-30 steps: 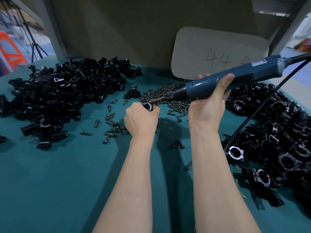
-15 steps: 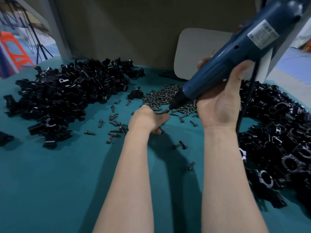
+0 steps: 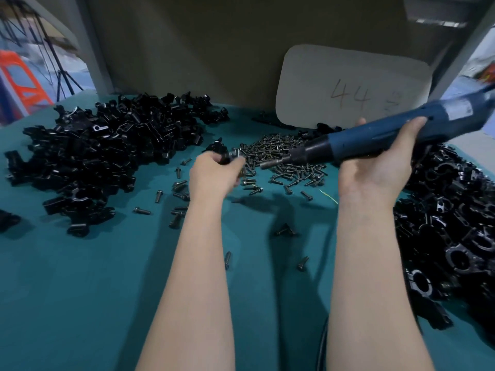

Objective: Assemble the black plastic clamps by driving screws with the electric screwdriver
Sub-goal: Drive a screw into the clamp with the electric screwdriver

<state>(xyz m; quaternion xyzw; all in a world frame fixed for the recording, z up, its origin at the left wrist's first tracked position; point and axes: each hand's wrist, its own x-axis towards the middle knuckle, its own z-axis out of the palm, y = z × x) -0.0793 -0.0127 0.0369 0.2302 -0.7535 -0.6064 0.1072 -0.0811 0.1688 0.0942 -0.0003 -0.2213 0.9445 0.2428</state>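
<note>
Closest to me, my two bare forearms reach out over the teal table cloth (image 3: 80, 290), with a few loose screws (image 3: 302, 263) lying between and beside them. Half a second ago the electric screwdriver (image 3: 388, 135) stood steeply tilted, its tip down at my left fingers; now it lies much flatter, nearly level, pointing left. My right hand (image 3: 375, 178) grasps its blue body from below, palm toward me, fingers wrapped over the top. My left hand (image 3: 211, 178), which was low by the scattered screws, has come up a little and clenches a small black clamp (image 3: 227, 156) at its fingertips; the motion blur hides how the piece sits in the grip. The metal bit ends just right of that clamp, apart from it, with a short gap between them. Under the bit and beyond it spreads the screw pile (image 3: 278, 153). A big heap of black clamp parts (image 3: 112, 151) fills the left of the table, and a second heap (image 3: 455, 223) runs down the right edge past my right wrist. Farthest back, a pale card (image 3: 348, 84) marked "44" leans against the wall
</note>
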